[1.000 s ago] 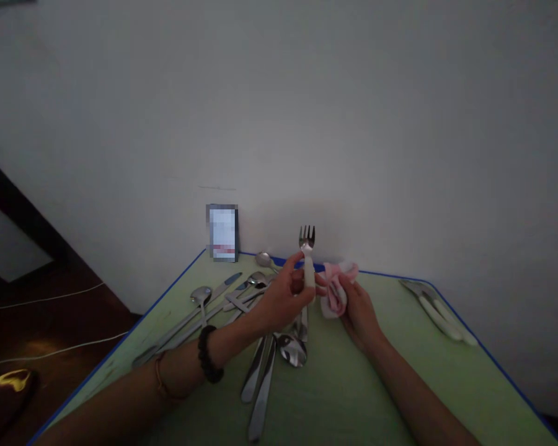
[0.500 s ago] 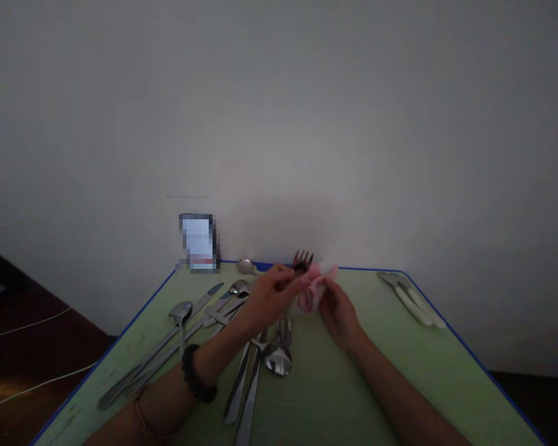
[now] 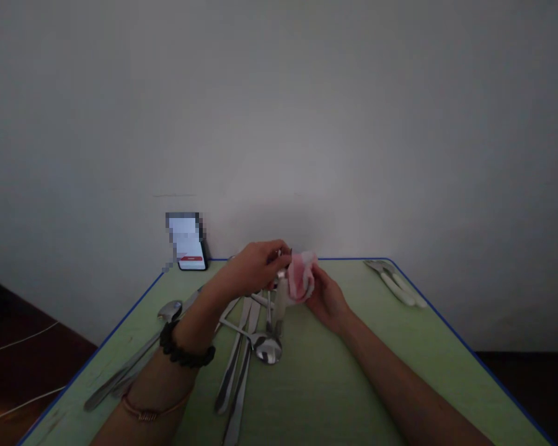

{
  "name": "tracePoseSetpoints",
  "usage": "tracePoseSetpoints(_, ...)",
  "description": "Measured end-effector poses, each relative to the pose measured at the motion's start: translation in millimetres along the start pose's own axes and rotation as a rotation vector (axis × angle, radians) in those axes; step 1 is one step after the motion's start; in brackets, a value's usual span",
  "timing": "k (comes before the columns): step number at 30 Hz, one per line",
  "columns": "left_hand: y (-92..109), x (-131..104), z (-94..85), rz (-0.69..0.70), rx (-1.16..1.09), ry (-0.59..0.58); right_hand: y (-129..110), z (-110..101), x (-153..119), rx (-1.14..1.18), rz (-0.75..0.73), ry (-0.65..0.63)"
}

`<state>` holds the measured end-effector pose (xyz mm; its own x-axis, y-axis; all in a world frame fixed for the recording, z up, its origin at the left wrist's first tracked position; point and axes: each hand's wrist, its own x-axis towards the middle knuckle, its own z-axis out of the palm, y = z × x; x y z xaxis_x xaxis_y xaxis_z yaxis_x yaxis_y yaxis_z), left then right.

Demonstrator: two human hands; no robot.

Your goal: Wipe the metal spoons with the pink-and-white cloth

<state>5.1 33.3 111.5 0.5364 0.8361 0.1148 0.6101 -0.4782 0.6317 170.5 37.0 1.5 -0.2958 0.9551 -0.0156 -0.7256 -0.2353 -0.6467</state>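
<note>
Pinching the fork (image 3: 281, 300) near its neck, the left hand (image 3: 255, 269) lets the pale handle hang down, perhaps to leave the head end within reach of the cloth (image 3: 301, 279). The right hand (image 3: 328, 300) has its fingers closed on that cloth, bunched probably to make a thick pad. Both hands are up off the tabletop (image 3: 335, 384), likely to clear the loose spoon (image 3: 267, 348) and knives (image 3: 235, 371) below. A white-handled pair (image 3: 402, 294) lies side by side near the far right corner, well apart from the rest, which suggests a separate place. The phone (image 3: 193, 251) leans upright, its screen facing the person, presumably for viewing.

The fork sits in the left grip, its head mostly hidden at the fingertips, its handle beneath them, just left of the cloth; whether cloth presses on tines I cannot tell.
</note>
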Motion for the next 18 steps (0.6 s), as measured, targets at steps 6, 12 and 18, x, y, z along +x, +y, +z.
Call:
tracePoseSetpoints(6, -1, -3, -9.6, 0.122, 0.190, -0.061, 2, 5, -4, 0.029, 0.067, 0.011)
tracePoseSetpoints(12, 2, -5, -9.4, 0.058, 0.138, -0.075, -1, 8, -9, 0.079, 0.179, -0.046)
tracePoseSetpoints(18, -4, -4, -9.5, 0.049, 0.289, -0.011, -1, 11, -12, -0.005, 0.218, 0.002)
